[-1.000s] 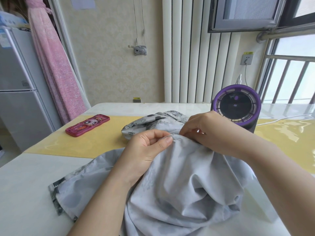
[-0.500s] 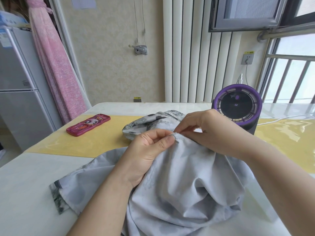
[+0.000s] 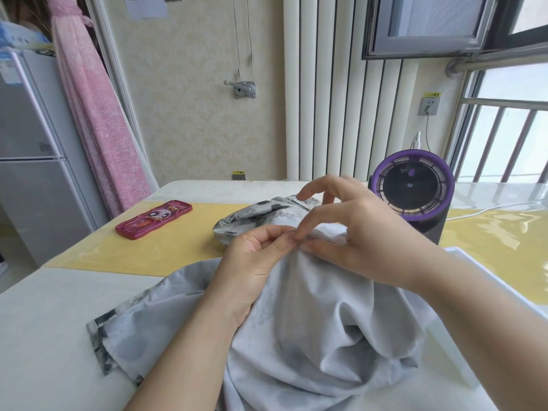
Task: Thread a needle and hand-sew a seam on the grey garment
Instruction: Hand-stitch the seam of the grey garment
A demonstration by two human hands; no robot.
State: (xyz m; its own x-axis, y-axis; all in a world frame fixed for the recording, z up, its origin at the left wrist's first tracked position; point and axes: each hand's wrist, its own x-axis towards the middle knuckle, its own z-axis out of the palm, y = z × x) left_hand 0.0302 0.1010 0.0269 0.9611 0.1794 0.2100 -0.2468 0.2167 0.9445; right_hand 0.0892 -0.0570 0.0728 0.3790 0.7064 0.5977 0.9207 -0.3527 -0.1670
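The grey garment (image 3: pixel 311 321) lies bunched on the white table (image 3: pixel 44 321), its patterned far end heaped behind my hands. My left hand (image 3: pixel 255 259) grips a raised fold of the cloth between thumb and curled fingers. My right hand (image 3: pixel 364 232) comes in from the right. Its thumb and forefinger pinch at the top of that fold, right against my left thumb, where the needle (image 3: pixel 298 239) sits, hardly visible. The other right fingers are spread and lifted. No thread can be made out.
A pink phone case (image 3: pixel 154 219) lies on the yellow mat (image 3: pixel 163 247) at the left. A purple-rimmed round fan (image 3: pixel 412 188) stands just behind my right hand, its white cable (image 3: pixel 489 207) running right. A fridge (image 3: pixel 29 173) stands at the far left.
My right hand has risen and uncurled its outer fingers, with thumb and forefinger now pinching at the fold's top. My left hand keeps its grip on the cloth.
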